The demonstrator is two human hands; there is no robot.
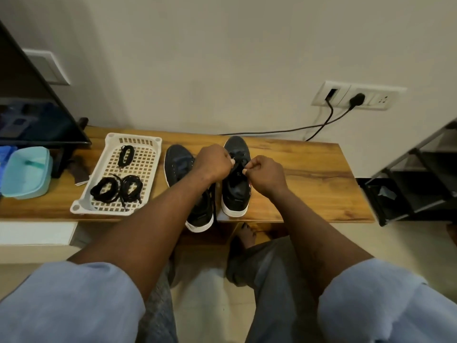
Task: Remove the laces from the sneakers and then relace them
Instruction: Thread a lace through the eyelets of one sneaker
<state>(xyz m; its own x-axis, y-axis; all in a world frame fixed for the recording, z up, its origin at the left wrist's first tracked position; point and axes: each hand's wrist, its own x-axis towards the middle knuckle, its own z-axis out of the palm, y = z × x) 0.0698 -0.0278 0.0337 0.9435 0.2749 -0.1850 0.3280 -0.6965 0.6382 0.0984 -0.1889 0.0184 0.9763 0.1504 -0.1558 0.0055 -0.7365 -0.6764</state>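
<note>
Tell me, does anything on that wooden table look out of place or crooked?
Only mildly: the left sneaker lies slanted with its heel jutting past the front edge of the wooden table, while the right sneaker sits straight and fully on it. The white basket is also skewed.

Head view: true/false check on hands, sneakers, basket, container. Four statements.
1. The left hand and right hand both pinch the lace on the right sneaker. True.
2. The white basket holds one lace bundle. False: three lace bundles lie in it.
3. The left sneaker stands between the basket and the right sneaker. True.
4. The teal container sits right of the sneakers. False: it sits left of the basket.
</note>
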